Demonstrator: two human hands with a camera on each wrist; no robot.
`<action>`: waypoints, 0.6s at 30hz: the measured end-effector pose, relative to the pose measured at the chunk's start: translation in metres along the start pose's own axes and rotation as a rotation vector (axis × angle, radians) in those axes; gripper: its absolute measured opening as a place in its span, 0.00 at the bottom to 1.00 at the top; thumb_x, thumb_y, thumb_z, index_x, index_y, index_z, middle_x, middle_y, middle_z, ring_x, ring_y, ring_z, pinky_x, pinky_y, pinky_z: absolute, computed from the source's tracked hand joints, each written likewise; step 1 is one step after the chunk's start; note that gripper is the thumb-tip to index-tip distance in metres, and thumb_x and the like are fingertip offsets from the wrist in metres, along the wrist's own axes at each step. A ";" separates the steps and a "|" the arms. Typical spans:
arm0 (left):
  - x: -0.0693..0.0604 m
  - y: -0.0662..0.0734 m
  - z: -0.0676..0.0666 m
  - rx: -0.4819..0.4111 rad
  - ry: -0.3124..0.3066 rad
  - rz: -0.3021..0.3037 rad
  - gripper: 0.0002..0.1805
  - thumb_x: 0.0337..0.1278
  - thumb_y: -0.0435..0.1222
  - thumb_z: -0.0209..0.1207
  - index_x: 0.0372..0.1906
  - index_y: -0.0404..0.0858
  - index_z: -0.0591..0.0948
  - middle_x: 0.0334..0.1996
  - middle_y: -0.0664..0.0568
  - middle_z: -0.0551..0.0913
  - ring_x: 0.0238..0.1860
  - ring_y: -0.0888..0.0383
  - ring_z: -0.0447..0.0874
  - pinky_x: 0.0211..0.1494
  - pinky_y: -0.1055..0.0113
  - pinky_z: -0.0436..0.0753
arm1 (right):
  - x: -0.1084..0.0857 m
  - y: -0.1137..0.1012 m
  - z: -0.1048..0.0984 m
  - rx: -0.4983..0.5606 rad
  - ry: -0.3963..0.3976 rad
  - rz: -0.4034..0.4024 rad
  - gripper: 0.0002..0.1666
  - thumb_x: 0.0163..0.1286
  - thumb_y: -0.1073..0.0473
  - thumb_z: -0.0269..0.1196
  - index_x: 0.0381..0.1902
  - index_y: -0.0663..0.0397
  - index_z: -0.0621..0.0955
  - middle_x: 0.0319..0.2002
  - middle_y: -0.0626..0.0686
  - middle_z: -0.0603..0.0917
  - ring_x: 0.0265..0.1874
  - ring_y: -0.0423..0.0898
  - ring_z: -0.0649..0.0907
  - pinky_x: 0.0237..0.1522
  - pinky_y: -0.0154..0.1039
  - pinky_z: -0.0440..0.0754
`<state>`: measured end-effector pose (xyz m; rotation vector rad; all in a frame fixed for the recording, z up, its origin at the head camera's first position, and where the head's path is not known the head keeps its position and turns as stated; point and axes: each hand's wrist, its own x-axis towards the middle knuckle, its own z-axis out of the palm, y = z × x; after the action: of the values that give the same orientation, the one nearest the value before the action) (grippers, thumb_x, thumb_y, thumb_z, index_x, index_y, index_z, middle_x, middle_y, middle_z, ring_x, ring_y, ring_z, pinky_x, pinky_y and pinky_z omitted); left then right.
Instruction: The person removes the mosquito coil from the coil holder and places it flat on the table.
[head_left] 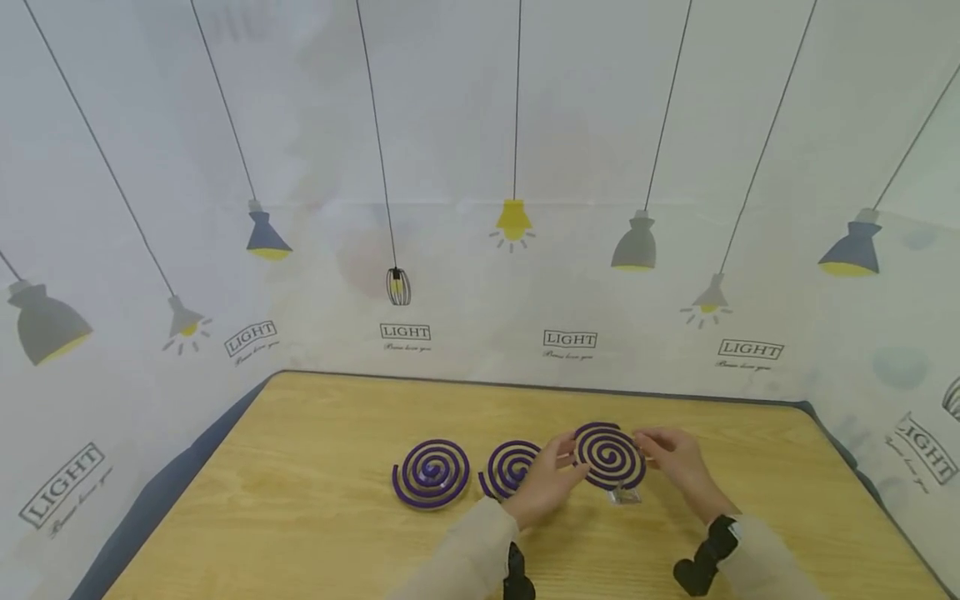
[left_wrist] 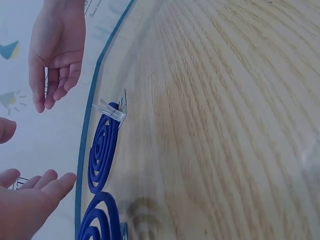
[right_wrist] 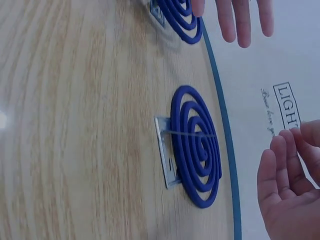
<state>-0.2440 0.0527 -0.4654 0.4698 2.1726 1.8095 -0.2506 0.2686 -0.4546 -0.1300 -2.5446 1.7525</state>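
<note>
A dark purple mosquito coil (head_left: 609, 455) stands tilted on a small metal stand (head_left: 624, 497), between my two hands. In the right wrist view this coil (right_wrist: 202, 150) leans in the stand's bent metal (right_wrist: 165, 152), with both hands apart from it. My left hand (head_left: 546, 483) is on its left side, fingers loosely bent and holding nothing. On its right, my right hand (head_left: 678, 462) has thumb and fingertips close together, with nothing visible in them. The left hand partly hides a second mosquito coil (head_left: 513, 468). Farther left is a third coil (head_left: 431, 472).
All the coils are on a wood-grain table (head_left: 300, 467) with a dark edge. Behind it rises a pale wall covering (head_left: 465, 358) printed with hanging lamps. Black straps with a camera (head_left: 705, 554) are on my wrists, over light sleeves.
</note>
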 end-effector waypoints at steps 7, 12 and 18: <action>-0.010 0.011 -0.018 0.039 -0.027 0.063 0.30 0.60 0.45 0.50 0.65 0.43 0.57 0.63 0.47 0.59 0.59 0.49 0.63 0.56 0.56 0.69 | -0.008 -0.012 0.009 0.043 -0.023 0.001 0.26 0.64 0.55 0.56 0.50 0.74 0.72 0.37 0.57 0.80 0.32 0.41 0.79 0.36 0.35 0.79; -0.014 0.013 -0.027 0.076 -0.013 0.094 0.28 0.61 0.41 0.50 0.65 0.41 0.58 0.63 0.46 0.60 0.58 0.48 0.64 0.53 0.59 0.72 | -0.013 -0.013 0.018 0.140 -0.061 -0.006 0.26 0.62 0.53 0.58 0.48 0.72 0.73 0.32 0.51 0.80 0.31 0.41 0.78 0.34 0.34 0.79; -0.020 0.011 -0.038 0.059 0.007 0.091 0.29 0.60 0.43 0.50 0.65 0.41 0.58 0.62 0.45 0.60 0.58 0.47 0.64 0.53 0.57 0.72 | -0.018 -0.025 0.030 0.240 -0.114 0.064 0.27 0.63 0.54 0.57 0.49 0.74 0.71 0.31 0.47 0.80 0.30 0.38 0.79 0.35 0.33 0.79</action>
<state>-0.2404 0.0120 -0.4472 0.5853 2.2493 1.7989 -0.2360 0.2300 -0.4417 -0.1047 -2.4022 2.1302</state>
